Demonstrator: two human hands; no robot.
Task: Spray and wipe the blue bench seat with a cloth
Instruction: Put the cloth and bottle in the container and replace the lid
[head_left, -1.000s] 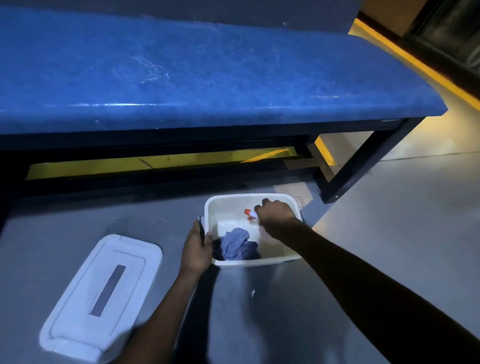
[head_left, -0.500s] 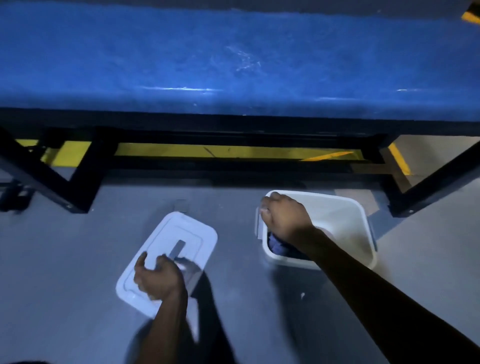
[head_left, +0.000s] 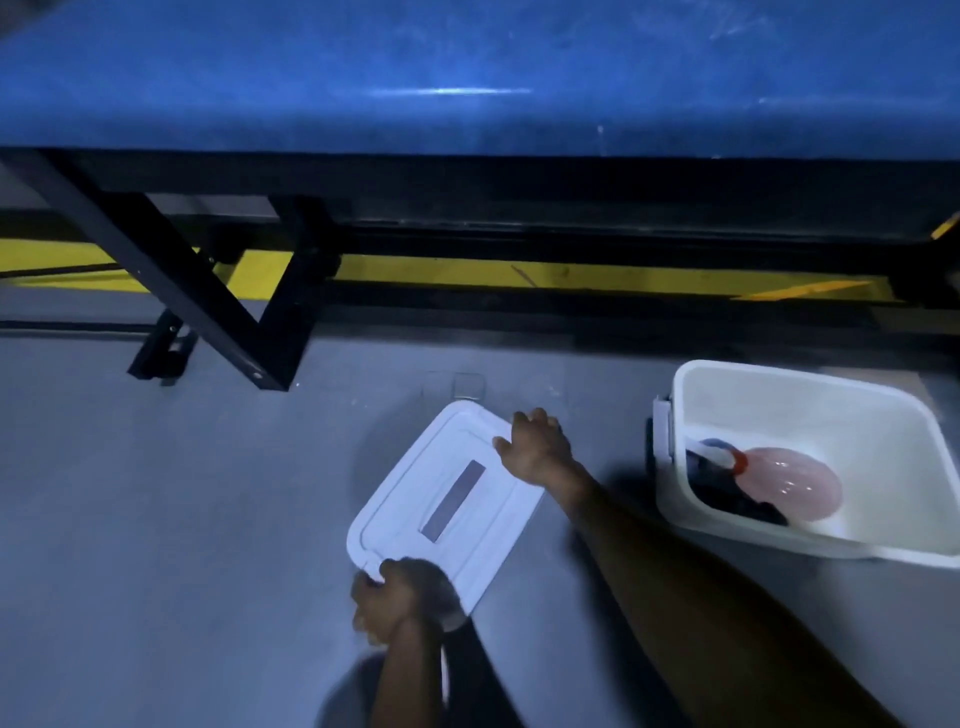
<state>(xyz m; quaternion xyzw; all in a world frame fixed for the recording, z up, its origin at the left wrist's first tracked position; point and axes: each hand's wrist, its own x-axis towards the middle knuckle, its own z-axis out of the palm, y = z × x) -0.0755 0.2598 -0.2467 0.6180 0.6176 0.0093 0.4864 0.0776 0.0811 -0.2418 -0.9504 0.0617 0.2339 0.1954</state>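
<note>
The blue bench seat (head_left: 467, 78) runs across the top of the view, well apart from both hands and above them, carried on a black frame (head_left: 208, 291) with a yellow floor stripe (head_left: 571, 273) showing beneath it. The cloth (head_left: 727, 493), dark blue, lies crumpled in the white bin (head_left: 810, 540) on the grey floor (head_left: 156, 493), off to the right of the hands. A spray bottle (head_left: 784, 488) with pinkish liquid and a red collar lies on its side in the same bin, touching the cloth.

Both hands are on the white lid (head_left: 447, 499), which lies on the floor left of the bin. The left hand (head_left: 395, 597) is closed around the lid's near corner, fingers curled over the edge. The right hand (head_left: 535, 447) grips the far right edge, fingers wrapped over the rim and thumb on top.

Half a second ago the right hand was inside the bin over the cloth, and only the left hand touched the lid; now the right hand has left the bin and come across to the lid. The bottle, hidden then, now lies plainly in the bin. The view has swung left, so the bin sits at the right edge and more of the bench leg shows
</note>
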